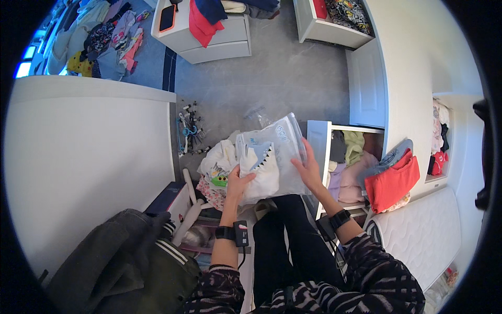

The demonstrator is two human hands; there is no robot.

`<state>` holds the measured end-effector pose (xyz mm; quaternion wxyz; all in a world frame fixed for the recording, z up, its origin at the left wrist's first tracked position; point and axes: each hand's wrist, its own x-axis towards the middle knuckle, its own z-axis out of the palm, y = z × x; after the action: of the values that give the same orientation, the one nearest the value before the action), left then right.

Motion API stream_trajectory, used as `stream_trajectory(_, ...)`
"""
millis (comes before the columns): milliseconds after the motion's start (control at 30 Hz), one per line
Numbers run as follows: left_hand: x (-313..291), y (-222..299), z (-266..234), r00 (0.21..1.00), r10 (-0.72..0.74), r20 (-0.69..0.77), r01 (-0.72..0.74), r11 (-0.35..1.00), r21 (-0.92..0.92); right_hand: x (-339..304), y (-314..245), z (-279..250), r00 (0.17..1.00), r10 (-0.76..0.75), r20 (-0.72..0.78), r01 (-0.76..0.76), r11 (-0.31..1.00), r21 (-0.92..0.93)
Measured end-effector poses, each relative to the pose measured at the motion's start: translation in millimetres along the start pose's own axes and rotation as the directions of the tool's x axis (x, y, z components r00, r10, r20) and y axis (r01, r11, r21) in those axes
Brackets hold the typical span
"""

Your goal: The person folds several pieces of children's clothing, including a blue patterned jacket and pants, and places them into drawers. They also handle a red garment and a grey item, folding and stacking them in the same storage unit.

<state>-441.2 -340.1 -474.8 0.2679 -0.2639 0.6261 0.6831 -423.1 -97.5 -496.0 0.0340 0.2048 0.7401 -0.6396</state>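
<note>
your left hand [238, 184] closed on a folded white garment [267, 181], your right hand [309, 171] lightly curled, gripping a clear bag [290, 166], both left of the drawer [318, 137], long axes roughly away from you

The grey floor [261, 86] carries a scatter of clothes hangers [192, 128], while the white cabinet [222, 51] bears an orange-edged phone [167, 18] and, near it, red [205, 29] and navy garments [210, 10].

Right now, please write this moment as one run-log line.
left hand: holds white garment; right hand: holds clear plastic bag; nearby: open drawer
</note>
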Motion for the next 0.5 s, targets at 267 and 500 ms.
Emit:
stream_trajectory(267,-15.4,46.6,25.1,0.992,-0.026,0.124,0.006,0.987,0.159,25.5,-58.3,1.9,0.842,0.221,0.492,-0.180,0.975,-0.130)
stream_trajectory(500,-41.9,71.6,15.8,0.988,0.047,0.148,-0.072,0.983,0.168,-9.1,-80.0,10.4,0.855,0.278,0.438,-0.422,0.863,0.278)
